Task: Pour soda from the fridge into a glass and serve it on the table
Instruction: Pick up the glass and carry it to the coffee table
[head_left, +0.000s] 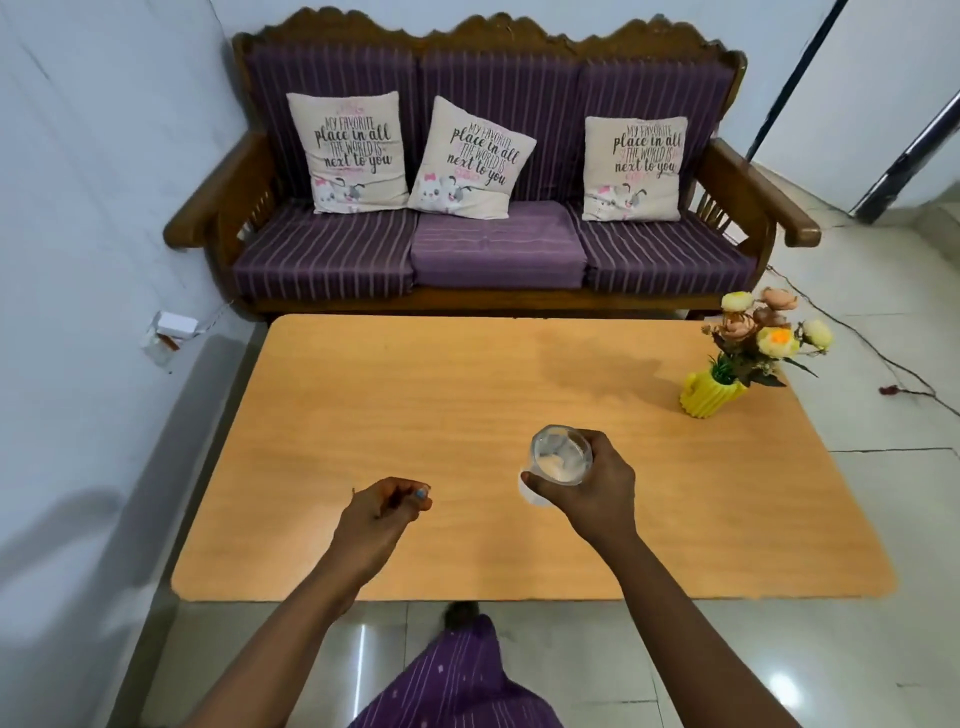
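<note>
My right hand (592, 488) is wrapped around a clear glass (558, 460) with pale liquid in it, held over the middle front of the light wooden table (363, 405). I cannot tell whether the glass touches the tabletop. My left hand (382, 512) hovers over the table to the left of the glass, fingers curled in with nothing visible in them. No soda bottle or fridge is in view.
A yellow vase of artificial flowers (714, 395) stands at the table's far right corner. Behind the table is a wooden sofa (493, 244) with purple cushions and three printed pillows. A wall runs along the left; cables (883, 364) lie on the tiled floor at right.
</note>
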